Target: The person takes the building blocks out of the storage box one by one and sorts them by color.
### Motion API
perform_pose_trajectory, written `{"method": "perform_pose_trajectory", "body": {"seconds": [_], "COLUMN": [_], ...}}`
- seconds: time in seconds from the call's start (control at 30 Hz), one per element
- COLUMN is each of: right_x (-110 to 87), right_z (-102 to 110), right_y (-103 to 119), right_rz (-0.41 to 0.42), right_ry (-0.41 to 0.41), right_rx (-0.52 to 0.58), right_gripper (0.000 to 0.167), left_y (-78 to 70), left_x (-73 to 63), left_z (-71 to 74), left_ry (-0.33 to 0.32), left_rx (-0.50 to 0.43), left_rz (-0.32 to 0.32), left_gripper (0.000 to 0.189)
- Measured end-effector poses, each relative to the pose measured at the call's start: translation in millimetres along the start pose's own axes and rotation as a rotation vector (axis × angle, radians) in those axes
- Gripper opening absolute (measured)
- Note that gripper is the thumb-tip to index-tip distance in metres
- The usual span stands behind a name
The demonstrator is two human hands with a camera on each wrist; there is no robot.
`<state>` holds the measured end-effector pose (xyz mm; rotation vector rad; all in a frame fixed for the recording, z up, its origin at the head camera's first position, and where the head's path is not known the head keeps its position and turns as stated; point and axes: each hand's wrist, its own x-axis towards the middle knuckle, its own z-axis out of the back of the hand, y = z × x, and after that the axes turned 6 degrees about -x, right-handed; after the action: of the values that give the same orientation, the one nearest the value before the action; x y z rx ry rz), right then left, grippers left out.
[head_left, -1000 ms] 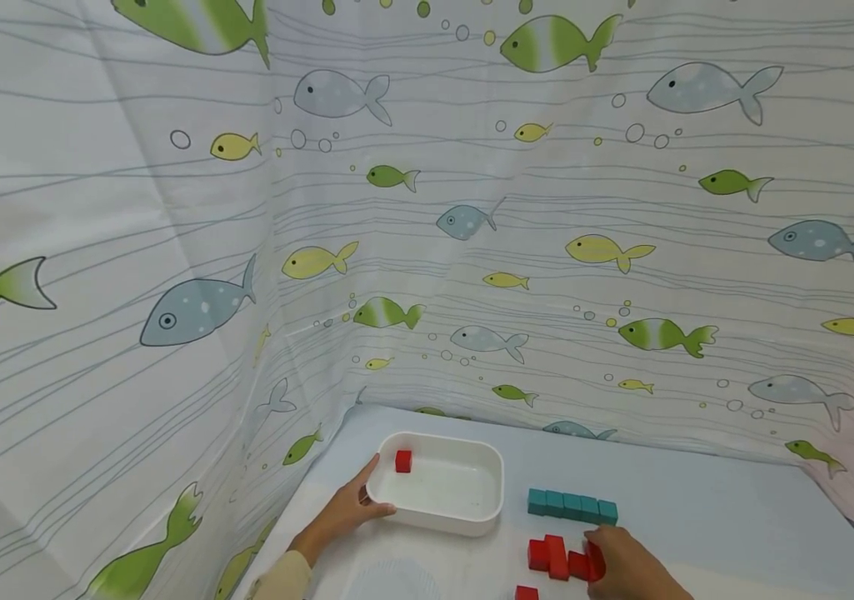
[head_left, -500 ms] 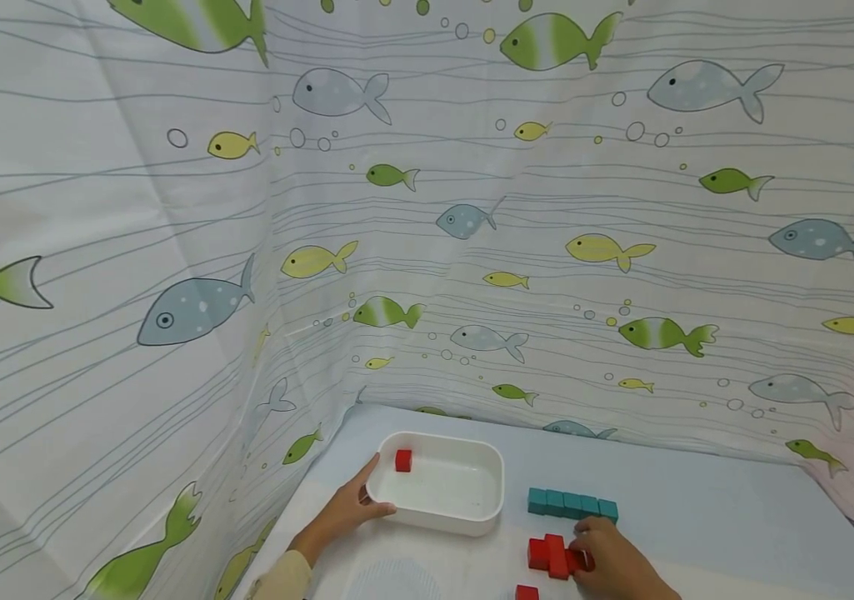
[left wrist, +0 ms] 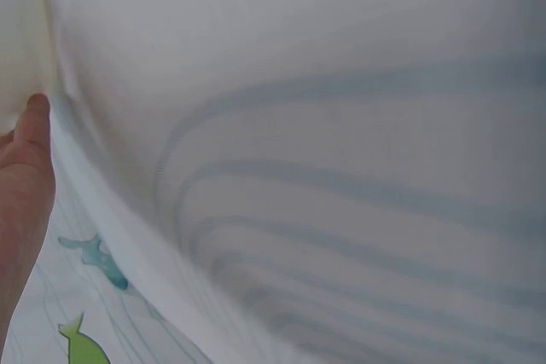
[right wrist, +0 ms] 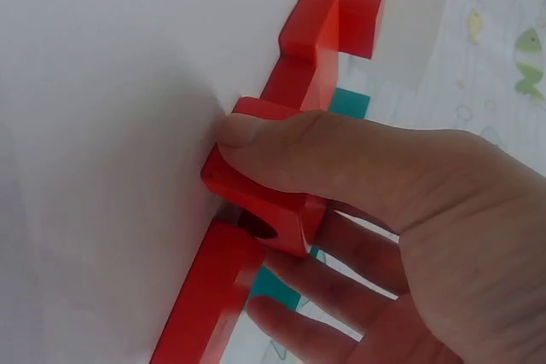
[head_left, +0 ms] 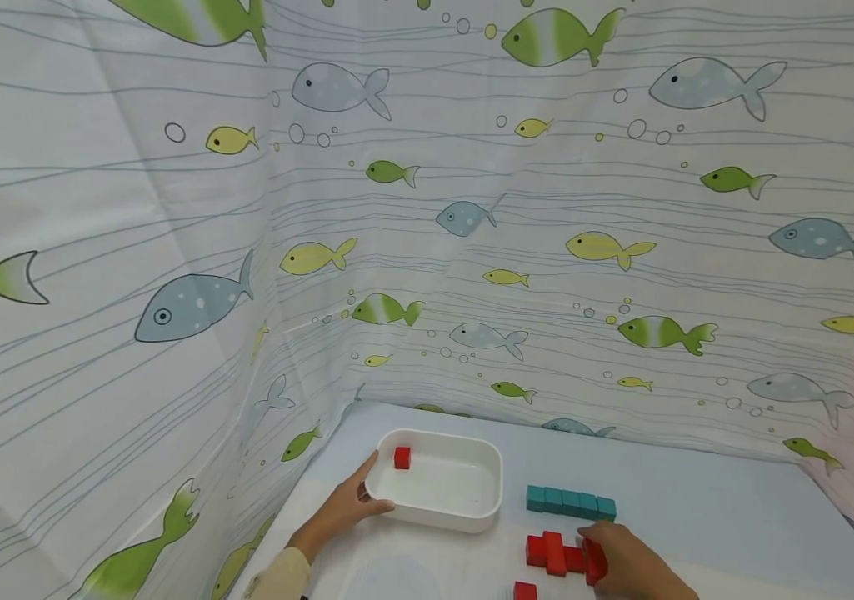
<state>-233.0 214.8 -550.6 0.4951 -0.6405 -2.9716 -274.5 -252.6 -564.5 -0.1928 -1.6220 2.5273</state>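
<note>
My right hand [head_left: 625, 562] pinches a red block with an arched notch [right wrist: 256, 198] between thumb and fingers, at the right end of a row of red blocks. That row also has a red cube [head_left: 535, 550], an upright red bar [head_left: 555, 554] and a short red block [head_left: 574, 559]. In the right wrist view, another long red block [right wrist: 205, 287] lies just past the held one. My left hand [head_left: 344, 508] rests at the left front corner of a white tray [head_left: 441, 518], its fingers against the side wall and its thumb along the front.
A red cube [head_left: 402, 457] lies inside the tray. Behind the red blocks stands a row of several teal cubes [head_left: 571, 502]. Another red block [head_left: 525, 591] is at the lower frame edge. A fish-patterned curtain [head_left: 516, 250] surrounds the white table [head_left: 696, 492].
My right hand moved left, bringing the short red block up against the upright bar, then shifted back right with the notched block. My left hand stays at the tray.
</note>
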Motion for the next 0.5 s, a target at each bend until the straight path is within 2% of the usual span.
{"method": "perform_pose_trajectory", "body": {"seconds": [0.1, 0.23, 0.37, 0.43, 0.5], "right_x": [-0.2, -4.7, -14.9, -21.3, -27.3], "right_z": [-1.5, -1.5, -0.7, -3.5, -10.6], "right_y": [-0.7, -2.5, 7.1, 18.3, 31.5], "right_rz": [0.006, 0.064, 0.222, 0.324, 0.428], "right_ry": [0.007, -0.002, -0.069, -0.075, -0.041], "right_rx": [0.015, 0.003, -0.039, -0.049, -0.042], "right_gripper": [0.092, 0.091, 0.085, 0.083, 0.076], "left_y": [1.7, 2.6, 2.3, 2.5, 2.2], "left_x": [0.5, 0.3, -0.8, -1.1, -1.3], "left_z": [-1.7, -4.1, -4.2, -3.8, -3.5], "left_ry": [0.006, 0.007, 0.000, 0.000, 0.005], "left_rx": [0.003, 0.014, 0.012, 0.010, 0.007], "left_rz": [0.013, 0.028, 0.024, 0.020, 0.021], "left_gripper": [0.105, 0.105, 0.105, 0.105, 0.104]}}
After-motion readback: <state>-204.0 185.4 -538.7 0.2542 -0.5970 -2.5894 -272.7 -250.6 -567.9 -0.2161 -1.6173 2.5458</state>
